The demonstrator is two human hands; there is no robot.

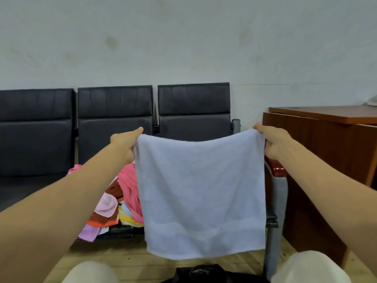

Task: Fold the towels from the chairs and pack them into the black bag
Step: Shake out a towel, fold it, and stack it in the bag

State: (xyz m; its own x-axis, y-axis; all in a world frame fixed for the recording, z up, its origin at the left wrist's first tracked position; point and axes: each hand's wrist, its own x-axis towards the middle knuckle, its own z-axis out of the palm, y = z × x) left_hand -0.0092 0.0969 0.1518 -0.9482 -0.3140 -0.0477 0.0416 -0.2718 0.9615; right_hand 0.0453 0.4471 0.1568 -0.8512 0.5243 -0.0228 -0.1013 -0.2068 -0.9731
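So the left hand (pixel 125 142) and right hand (pixel 271 140) are each pinching a top corner of the pale blue towel (pixel 201 193), which is hanging flat over the chairs (pixel 193 111), above the black bag (pixel 206 272).

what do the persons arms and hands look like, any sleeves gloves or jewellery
Both the left hand and the right hand are bare, with no gloves. The left forearm and the right forearm are bare too: no sleeve reaches into view, and no watch, bracelet or ring shows on the visible parts.
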